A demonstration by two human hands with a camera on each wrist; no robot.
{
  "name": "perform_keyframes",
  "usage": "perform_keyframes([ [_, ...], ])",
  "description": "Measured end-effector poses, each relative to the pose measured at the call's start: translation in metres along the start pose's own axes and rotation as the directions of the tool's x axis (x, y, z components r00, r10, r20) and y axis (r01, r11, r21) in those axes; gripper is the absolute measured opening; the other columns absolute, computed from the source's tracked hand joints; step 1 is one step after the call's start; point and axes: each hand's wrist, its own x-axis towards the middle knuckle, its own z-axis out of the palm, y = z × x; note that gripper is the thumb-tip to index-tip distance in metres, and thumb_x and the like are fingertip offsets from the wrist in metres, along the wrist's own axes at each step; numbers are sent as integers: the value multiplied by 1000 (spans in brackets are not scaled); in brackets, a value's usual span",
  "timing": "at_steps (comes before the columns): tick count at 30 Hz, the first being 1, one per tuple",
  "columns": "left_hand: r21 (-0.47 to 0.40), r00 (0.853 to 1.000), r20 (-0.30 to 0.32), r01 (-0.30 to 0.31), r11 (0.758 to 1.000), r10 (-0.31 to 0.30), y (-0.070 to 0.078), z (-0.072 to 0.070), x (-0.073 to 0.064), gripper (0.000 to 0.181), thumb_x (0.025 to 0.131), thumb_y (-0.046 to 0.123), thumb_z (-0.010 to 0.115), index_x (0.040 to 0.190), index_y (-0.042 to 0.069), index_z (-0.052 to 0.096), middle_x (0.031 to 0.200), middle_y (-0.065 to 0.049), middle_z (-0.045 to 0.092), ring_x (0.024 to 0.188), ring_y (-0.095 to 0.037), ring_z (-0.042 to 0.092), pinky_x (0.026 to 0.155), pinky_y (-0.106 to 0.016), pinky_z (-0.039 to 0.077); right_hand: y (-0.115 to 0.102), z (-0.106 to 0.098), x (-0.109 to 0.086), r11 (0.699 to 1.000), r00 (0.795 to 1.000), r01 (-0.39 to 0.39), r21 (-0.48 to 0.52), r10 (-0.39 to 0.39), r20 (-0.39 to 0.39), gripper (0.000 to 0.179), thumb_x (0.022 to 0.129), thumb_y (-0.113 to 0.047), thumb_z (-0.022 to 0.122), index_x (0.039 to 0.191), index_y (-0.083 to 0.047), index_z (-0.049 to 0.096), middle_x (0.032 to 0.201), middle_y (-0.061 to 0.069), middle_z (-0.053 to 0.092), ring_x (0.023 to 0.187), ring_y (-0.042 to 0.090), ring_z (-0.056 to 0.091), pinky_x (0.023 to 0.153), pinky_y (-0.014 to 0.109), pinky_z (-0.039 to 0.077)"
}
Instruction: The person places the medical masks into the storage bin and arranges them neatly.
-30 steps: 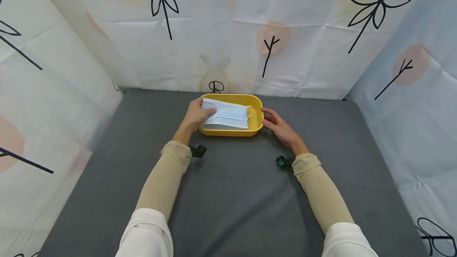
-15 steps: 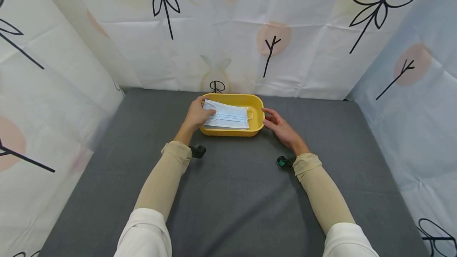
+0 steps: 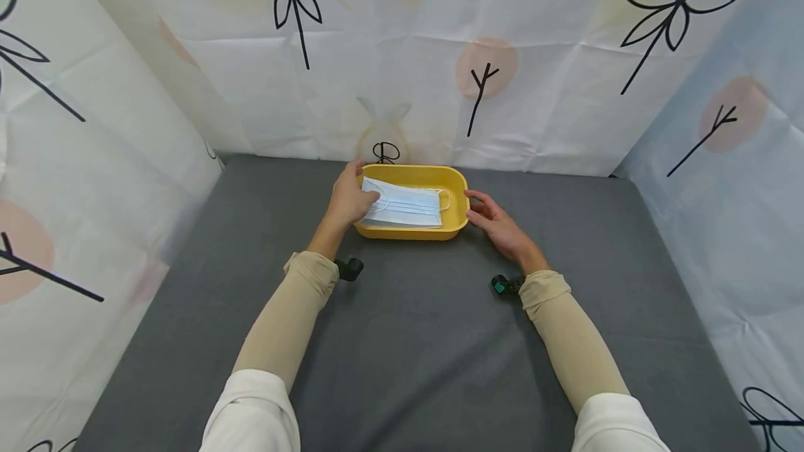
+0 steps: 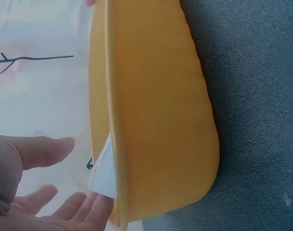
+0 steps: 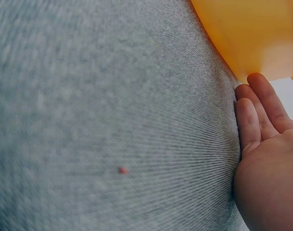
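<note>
A pale blue face mask [image 3: 408,206] with white ear loops lies in a yellow plastic tray [image 3: 411,234] in the head view. At the tray's left end is my left hand [image 3: 347,199], its thumb [image 4: 43,151] held apart from its fingers. Its fingertips reach the mask's corner [image 4: 104,174] at the rim in the left wrist view, without pinching it. My right hand [image 3: 500,230] is at the tray's right end. Its fingers [image 5: 266,98] are extended with the tips against the tray's lower wall in the right wrist view.
Dark grey cloth [image 3: 427,319] covers the table. White curtains [image 3: 402,68] printed with black leaves stand behind and at both sides, close to the tray's far edge. A small black device [image 3: 350,269] is at the left wrist, another [image 3: 504,285] at the right.
My left thumb and fingers have spread and let go of the mask, which has settled lower into the tray. The right hand stays at the tray's right end.
</note>
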Motion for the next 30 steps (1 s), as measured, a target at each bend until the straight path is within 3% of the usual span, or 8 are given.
perform_keyframes([
  [5, 23, 999, -29, -32, 999, 32, 1, -2, -1, 75, 93, 9, 67, 159, 13, 31, 161, -13, 36, 141, -34, 45, 118, -48, 41, 2, 1, 2, 1000, 1000, 5, 4, -5, -5, 57, 106, -33, 54, 158, -24, 32, 161, 20, 36, 150, 37, 33, 126, 57, 21],
  [12, -4, 999, -26, -31, 1000, 30, 0, -10, 0, 74, 94, 12, 69, 159, 14, 33, 163, -10, 37, 146, -34, 44, 118, -47, 41, 2, 3, 3, 1000, 1000, 15, 21, -15, 10, 57, 107, -32, 53, 159, -24, 32, 161, 19, 36, 150, 36, 33, 126, 56, 22],
  [17, -1, 993, -88, -85, 996, 84, -4, -14, -1, 72, 94, 12, 69, 158, 17, 36, 160, -13, 39, 142, -35, 45, 113, -50, 45, 1, 1, 2, 1000, 1000, 12, 22, -12, 12, 58, 107, -32, 53, 159, -22, 31, 163, 19, 34, 151, 36, 32, 127, 56, 21],
  [20, 31, 978, -154, -136, 990, 139, -8, -17, -1, 73, 95, 13, 67, 159, 20, 34, 160, -12, 37, 142, -34, 45, 111, -51, 46, 1, -2, 3, 1000, 1000, 1, 26, -2, 6, 57, 107, -33, 53, 159, -24, 32, 163, 18, 34, 151, 35, 31, 127, 55, 22],
  [24, 133, 946, -218, -214, 968, 239, -12, -24, -2, 73, 98, 20, 67, 161, 22, 30, 163, -11, 33, 148, -33, 37, 118, -52, 38, 2, -3, 2, 1000, 1000, 6, 21, -6, -4, 57, 107, -34, 52, 160, -25, 30, 163, 18, 33, 150, 35, 33, 125, 54, 25],
  [27, 225, 923, -232, -256, 940, 307, -15, -30, -2, 77, 98, 30, 69, 162, 23, 27, 166, -11, 28, 153, -35, 27, 123, -56, 30, 3, -2, 1, 1000, 999, 23, 17, -22, -25, 58, 108, -37, 50, 161, -26, 29, 161, 19, 37, 148, 36, 38, 123, 54, 29],
  [30, 303, 916, -217, -266, 915, 338, -17, -35, -3, 83, 96, 41, 70, 163, 26, 23, 169, -9, 21, 154, -36, 22, 121, -59, 30, 1, 0, -1, 998, 995, 50, -31, -53, -83, 58, 107, -40, 49, 161, -26, 30, 157, 20, 42, 143, 37, 44, 119, 55, 37],
])
